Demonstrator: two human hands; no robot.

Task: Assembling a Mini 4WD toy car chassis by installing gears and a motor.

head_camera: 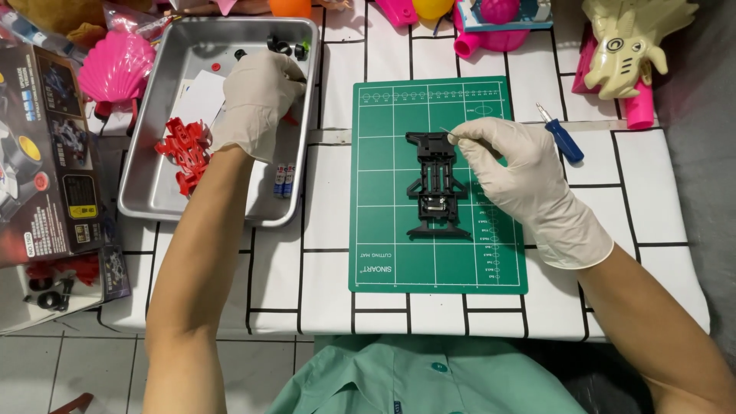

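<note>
A thin metal pin (448,133) is pinched by the gloved right hand (521,180) at the black toy-car chassis (437,184), which lies on the green cutting mat (383,261). The gloved left hand (257,100) is curled loosely inside the metal tray (146,192); whether anything is held there cannot be told.

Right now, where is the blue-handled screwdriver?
In the head view, the blue-handled screwdriver lies on the white tablecloth, just beyond the green cutting mat's right edge, near the right hand.

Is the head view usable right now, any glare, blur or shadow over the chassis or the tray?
Head view: even light, sharp focus on the black chassis and green mat; soft sheen on the metal tray rim, no blown glare; left hand covers part of the tray; right hand casts only faint shadow.
</note>
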